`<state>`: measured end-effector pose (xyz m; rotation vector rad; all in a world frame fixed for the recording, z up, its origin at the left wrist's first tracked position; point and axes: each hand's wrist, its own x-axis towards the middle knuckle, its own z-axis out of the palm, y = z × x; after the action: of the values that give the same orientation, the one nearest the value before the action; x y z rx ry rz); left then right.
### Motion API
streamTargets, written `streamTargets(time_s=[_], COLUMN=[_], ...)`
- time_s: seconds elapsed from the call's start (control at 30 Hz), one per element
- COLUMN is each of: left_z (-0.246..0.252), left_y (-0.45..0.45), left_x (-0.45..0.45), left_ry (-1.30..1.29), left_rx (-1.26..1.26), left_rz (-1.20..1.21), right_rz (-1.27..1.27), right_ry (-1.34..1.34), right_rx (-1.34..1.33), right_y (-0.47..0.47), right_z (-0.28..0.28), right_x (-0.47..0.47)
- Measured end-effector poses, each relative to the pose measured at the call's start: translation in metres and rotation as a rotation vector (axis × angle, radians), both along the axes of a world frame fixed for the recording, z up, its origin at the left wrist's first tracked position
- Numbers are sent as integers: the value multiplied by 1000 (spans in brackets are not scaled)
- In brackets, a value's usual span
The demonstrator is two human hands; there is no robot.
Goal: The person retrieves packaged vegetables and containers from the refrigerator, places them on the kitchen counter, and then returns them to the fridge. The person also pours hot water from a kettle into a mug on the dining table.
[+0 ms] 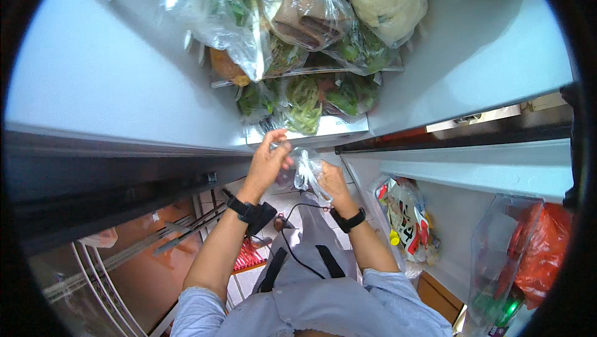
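Note:
A clear plastic bag (pixel 305 169), gathered into a bunched white-looking neck, hangs between my hands in front of an open fridge. My right hand (pixel 333 181) has its fingers closed on the bag's right side. On the other side, my left hand (pixel 267 162) has bent fingers at the bag's left edge; whether they pinch the film cannot be told. What the bag contains is not clear. Just beyond my hands, a bag of pale green cut vegetables (pixel 304 104) lies on the lower level, beside bagged leafy greens (pixel 347 97).
Above, a fridge shelf (pixel 326 71) carries bagged greens (pixel 233 3), a bag with brown food (pixel 310 15) and a bulky pale bag (pixel 385 3). Bins on the open door (pixel 466 174) at right hold a printed bag (pixel 406 215) and a red bag (pixel 543 248). Metal racks (pixel 177 232) stand left.

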<state>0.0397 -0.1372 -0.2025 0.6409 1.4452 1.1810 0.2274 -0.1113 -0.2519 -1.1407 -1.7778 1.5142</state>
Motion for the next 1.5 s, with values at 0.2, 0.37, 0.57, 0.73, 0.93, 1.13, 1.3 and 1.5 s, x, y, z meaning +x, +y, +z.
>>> streamTargets(time_s=[0.2, 0.37, 0.57, 0.73, 0.93, 1.13, 1.3, 1.5], left_z=[-69, -105, -120, -144, -163, -149, -136, -114], left_y=[66, 119, 162, 167, 158, 155, 151, 133], left_x=[-15, -9, -14, -24, -27, -36, -49, -90], left_ry=[269, 721, 902, 1019, 1067, 693, 272, 392], left_rx=[-121, -29, -285, -242, -32, -77, -28, 211], left_rz=[-134, -411, -347, -320, -109, 152, 494, 422], right_rz=[-208, -423, -575, -637, -585, -689, -651, -568], right_ry=[-201, -95, 290, 455, 536, 745, 788, 731], right_rx=[83, -20, -266, -314, -224, -262, -313, -387], right_y=[8, 28, 40, 55, 73, 82, 82, 65], right_z=[-24, -36, -16, -8, -17, -22, -29, -43], right_x=[38, 56, 47, 37, 34, 38, 42, 38])
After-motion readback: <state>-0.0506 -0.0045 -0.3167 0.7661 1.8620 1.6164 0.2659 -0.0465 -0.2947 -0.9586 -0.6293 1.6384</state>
